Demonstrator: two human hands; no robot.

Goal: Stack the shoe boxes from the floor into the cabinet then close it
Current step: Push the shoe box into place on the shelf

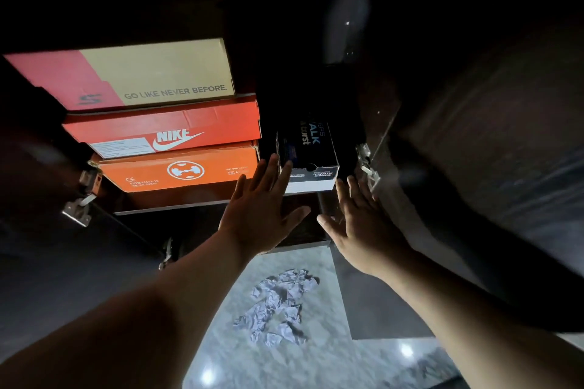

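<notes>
Three shoe boxes are stacked at the left of the cabinet shelf (pixel 177 207): a pink and beige box (pixel 151 73) on top, a red Nike box (pixel 177 129) under it, an orange box (pixel 177 172) at the bottom. A dark blue box (pixel 308 151) stands on end to their right. My left hand (pixel 262 208) reaches up with straight fingers, the fingertips at the blue box's lower left corner. My right hand (pixel 360 218) is spread flat just below and right of that box, holding nothing.
The cabinet doors stand open: hinges show at the left (pixel 79 199) and at the right (pixel 368 164), with the dark right door (pixel 474 151) beside my right arm. Crumpled white paper (pixel 278 306) lies on the marble floor (pixel 316 357) below.
</notes>
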